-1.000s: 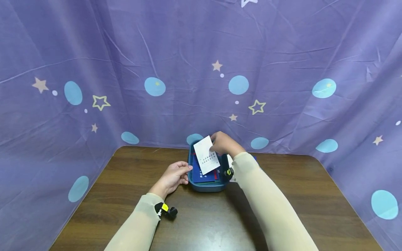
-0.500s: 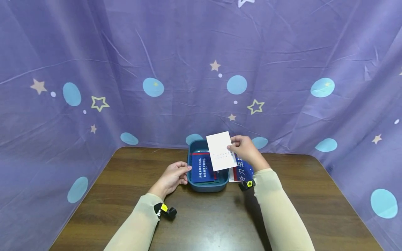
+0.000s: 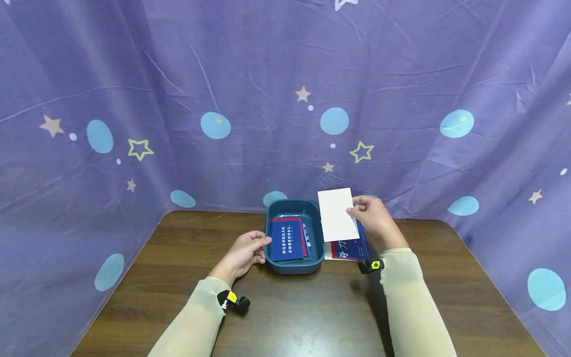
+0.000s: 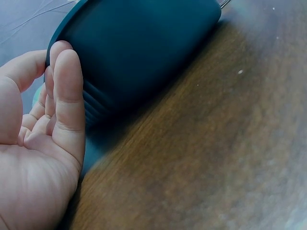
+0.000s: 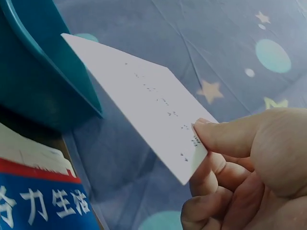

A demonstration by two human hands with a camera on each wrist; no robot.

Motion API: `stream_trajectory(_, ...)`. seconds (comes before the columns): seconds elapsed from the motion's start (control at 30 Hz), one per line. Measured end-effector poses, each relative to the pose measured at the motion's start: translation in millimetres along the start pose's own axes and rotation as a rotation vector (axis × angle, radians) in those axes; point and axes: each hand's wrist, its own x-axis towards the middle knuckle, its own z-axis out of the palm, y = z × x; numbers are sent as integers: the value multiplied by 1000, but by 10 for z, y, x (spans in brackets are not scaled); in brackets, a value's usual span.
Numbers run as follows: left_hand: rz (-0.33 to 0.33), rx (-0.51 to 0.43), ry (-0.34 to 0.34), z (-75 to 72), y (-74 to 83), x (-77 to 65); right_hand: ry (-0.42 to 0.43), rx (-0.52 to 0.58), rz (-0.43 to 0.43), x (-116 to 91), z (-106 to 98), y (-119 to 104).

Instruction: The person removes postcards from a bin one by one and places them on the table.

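My left hand (image 3: 244, 252) grips the left side of a dark teal plastic box (image 3: 296, 269), thumb at the rim and fingers against its outer wall (image 4: 144, 52). Inside the box lie several cards, the top one a blue card (image 3: 284, 241) with white writing and a red strip at its edge. To the right of the box, my right hand (image 3: 376, 218) pinches a white card (image 3: 336, 215) by its right edge, raised over a small pile. Seen from the right wrist, small dark print runs across the held card (image 5: 139, 105).
Beneath the held card, a blue and red card (image 3: 357, 249) with white characters lies on a whitish card, next to the box. All stand at the back of a brown wooden table (image 3: 169, 277). A purple curtain (image 3: 267, 163) hangs close behind.
My right hand has carried the white card up out of the box and rightward, over the pile beside it. My left hand has stayed at the box.
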Motion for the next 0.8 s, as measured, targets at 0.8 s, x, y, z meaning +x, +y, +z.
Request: stream_trajectory(0.8,0,-4,12,4,-8,-7,27,-49,176,-84,-404,526)
